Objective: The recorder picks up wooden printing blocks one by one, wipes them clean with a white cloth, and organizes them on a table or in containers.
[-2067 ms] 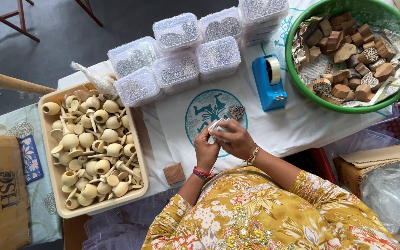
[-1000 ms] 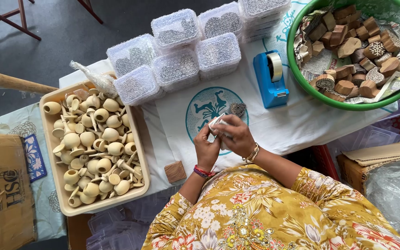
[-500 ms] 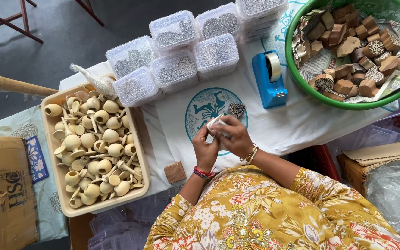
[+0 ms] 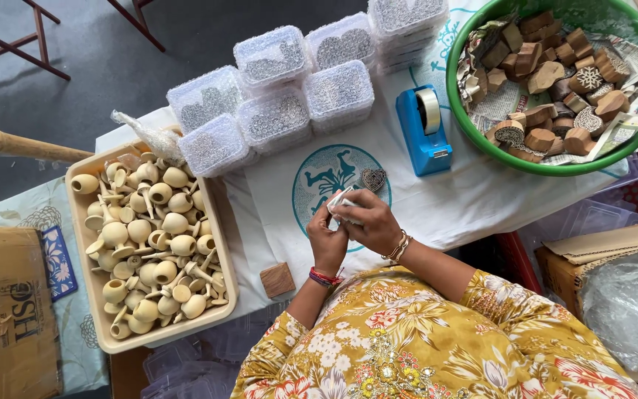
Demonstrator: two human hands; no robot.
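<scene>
Presently, a small white wrapped item (image 4: 342,207) is held between both hands above the near edge of the table (image 4: 474,199), over a round teal printed emblem (image 4: 319,181) on the white covering. The left hand (image 4: 328,240) is closed around the item's lower side, fingers curled narrowly; a red and blue bangle (image 4: 324,278) is worn at that wrist. The right hand (image 4: 372,222) is wrapped over the item from the other side, fingers bent tight against it; metal bangles (image 4: 397,247) are seen at that wrist. What lies inside the wrapping cannot be told.

A dark heart-shaped carved block (image 4: 373,178) is noted just beside the hands, resting on the emblem toward the far edge. A blue tape dispenser (image 4: 424,129) stands further toward the far edge, between the emblem and a green basin (image 4: 458,111) at the far right corner. The basin is filled with brown wooden carved blocks (image 4: 548,74) and scraps of newspaper.

Clear lidded plastic boxes (image 4: 275,89), packed with small silvery pieces, are stacked along the far edge. A beige tray (image 4: 83,273) is placed at the left edge, loaded with pale wooden knobbed handles (image 4: 153,244). A single square wooden block (image 4: 277,280) lies at the near edge, apart from the left hand.

A yellow floral garment (image 4: 422,340) is worn by the person.
</scene>
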